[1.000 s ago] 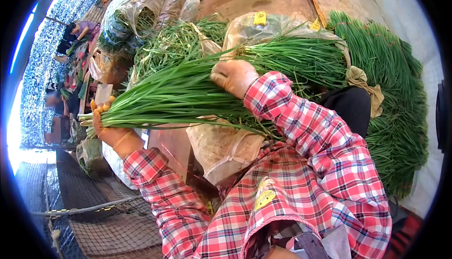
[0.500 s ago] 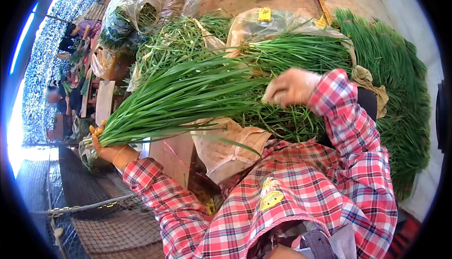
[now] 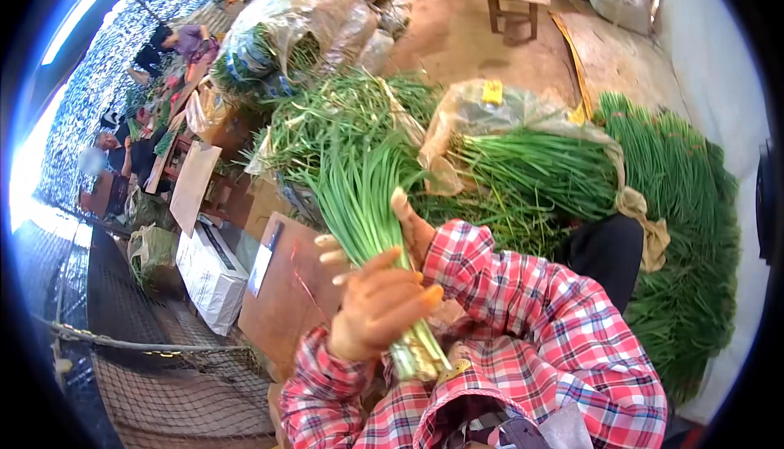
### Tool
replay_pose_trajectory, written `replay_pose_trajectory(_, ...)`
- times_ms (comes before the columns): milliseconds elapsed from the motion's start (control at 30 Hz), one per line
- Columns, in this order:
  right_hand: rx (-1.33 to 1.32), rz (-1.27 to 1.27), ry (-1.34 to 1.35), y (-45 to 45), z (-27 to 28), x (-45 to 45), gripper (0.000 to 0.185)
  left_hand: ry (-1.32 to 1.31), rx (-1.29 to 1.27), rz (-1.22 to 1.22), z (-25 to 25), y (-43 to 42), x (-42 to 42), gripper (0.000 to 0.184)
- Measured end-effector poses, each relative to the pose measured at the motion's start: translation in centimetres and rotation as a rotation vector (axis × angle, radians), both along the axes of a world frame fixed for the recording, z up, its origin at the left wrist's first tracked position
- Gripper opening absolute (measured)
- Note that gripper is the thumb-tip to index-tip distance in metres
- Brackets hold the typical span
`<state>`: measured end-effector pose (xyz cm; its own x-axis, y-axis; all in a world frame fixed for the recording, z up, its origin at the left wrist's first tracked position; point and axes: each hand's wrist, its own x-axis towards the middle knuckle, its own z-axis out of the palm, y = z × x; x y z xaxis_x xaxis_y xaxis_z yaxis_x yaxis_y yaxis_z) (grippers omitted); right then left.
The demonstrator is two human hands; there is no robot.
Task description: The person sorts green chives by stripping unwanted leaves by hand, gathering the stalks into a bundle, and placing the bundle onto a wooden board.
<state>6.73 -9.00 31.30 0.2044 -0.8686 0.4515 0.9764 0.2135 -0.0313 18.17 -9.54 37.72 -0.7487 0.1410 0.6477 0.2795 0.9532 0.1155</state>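
Note:
A bunch of garlic chives [image 3: 359, 196] is held in front of my chest, green leaves pointing up and away, pale stem ends [image 3: 418, 355] toward me. My left hand [image 3: 380, 306] is closed over the front of the lower stems. Higher up, my right hand [image 3: 416, 228] wraps round the bunch from behind; its thumb shows on the right and its fingertips on the left. Below the hands lies a brown board [image 3: 286, 286] with a pink string [image 3: 302, 273] on it.
Loose chives [image 3: 327, 118] are heaped ahead, beside a plastic-wrapped bundle [image 3: 539, 163]. Stacked chives [image 3: 686, 228] line the right wall. A blade-like metal piece [image 3: 264, 265] rests at the board's left edge, near a white box [image 3: 208, 273]. People [image 3: 135, 155] sit at the far left.
The chives have swung from lying sideways to upright before my chest. My right hand, formerly apart on the right, now grips them too; my left hand has come in from the left.

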Motion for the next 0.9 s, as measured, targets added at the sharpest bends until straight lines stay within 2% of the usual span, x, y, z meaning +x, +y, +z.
replay_pose_trajectory(67,0.041,0.014,0.128,-0.5,-0.5,0.2,0.066,-0.066,0.010,0.010,0.3,0.4,0.7,0.016)
replay_pose_trajectory(100,0.079,0.085,0.064,-0.8,-1.3,0.4,0.056,-0.045,0.034,-0.011,-0.3,0.4,0.9,0.020)
replay_pose_trajectory(133,0.100,0.198,0.067,-1.1,-1.8,0.0,0.053,-0.057,0.012,-0.020,-0.5,0.4,1.0,0.023)
replay_pose_trajectory(200,0.116,0.203,0.168,-1.7,-2.0,-1.0,0.047,-0.043,-0.075,-0.002,-1.7,0.3,0.7,0.024)
replay_pose_trajectory(233,0.181,0.159,0.258,-2.1,-1.8,-1.7,0.044,-0.080,-0.176,0.016,-2.1,-0.1,0.7,0.026)
replay_pose_trajectory(267,0.205,0.097,0.359,-2.1,-1.5,-2.9,0.045,-0.181,-0.182,0.049,-2.7,-0.1,0.8,0.034)
replay_pose_trajectory(333,0.184,0.006,0.563,-3.2,-2.1,-5.4,0.047,-0.218,-0.221,0.116,-3.1,-0.3,0.8,0.042)
replay_pose_trajectory(400,0.199,-0.119,0.795,-2.8,-1.7,-7.9,0.049,-0.277,-0.179,0.031,-3.4,-0.8,1.7,0.047)
replay_pose_trajectory(467,0.197,-0.235,0.998,-2.5,-3.5,-11.0,0.056,-0.370,0.146,0.018,-3.3,-1.1,2.9,0.053)
replay_pose_trajectory(500,0.186,-0.279,1.075,-1.8,-3.5,-12.0,0.060,-0.336,0.433,0.044,-5.4,-1.9,3.3,0.058)
replay_pose_trajectory(533,0.180,-0.318,1.148,-0.9,-3.4,-12.4,0.064,-0.407,0.730,0.254,-6.2,-1.6,3.1,0.055)
replay_pose_trajectory(567,0.268,-0.320,1.242,0.4,-3.3,-12.6,0.068,-0.434,1.249,0.197,-7.5,-2.1,2.0,0.057)
replay_pose_trajectory(600,0.357,-0.335,1.483,1.1,-4.8,-13.0,0.068,-0.443,1.779,0.128,-9.7,-3.0,0.7,0.059)
replay_pose_trajectory(633,0.386,-0.293,1.561,2.4,-3.8,-12.1,0.069,-0.534,1.683,0.023,-14.0,-5.1,-0.6,0.061)
replay_pose_trajectory(667,0.409,-0.253,1.640,3.5,-2.7,-11.1,0.069,-0.457,1.771,-0.080,-14.5,-5.5,-1.9,0.064)
replay_pose_trajectory(700,0.422,-0.234,1.846,4.3,-3.4,-10.5,0.067,-0.384,1.856,-0.189,-15.1,-5.8,-3.3,0.066)
replay_pose_trajectory(733,0.428,-0.210,2.053,5.2,-4.3,-9.9,0.064,-0.123,2.113,-0.302,-13.4,-4.4,-4.9,0.069)
replay_pose_trajectory(767,0.393,-0.217,2.021,6.0,-6.0,-9.8,0.077,-0.095,2.199,-0.357,-16.9,-4.8,-6.5,0.069)
replay_pose_trajectory(800,0.469,-0.209,2.104,6.6,-4.8,-9.4,0.080,-0.080,2.221,-0.361,-17.4,-4.0,-7.2,0.069)
replay_pose_trajectory(900,0.575,-0.139,2.134,7.7,-5.6,-9.4,0.082,-0.012,2.225,-0.338,-17.9,-2.7,-9.1,0.070)
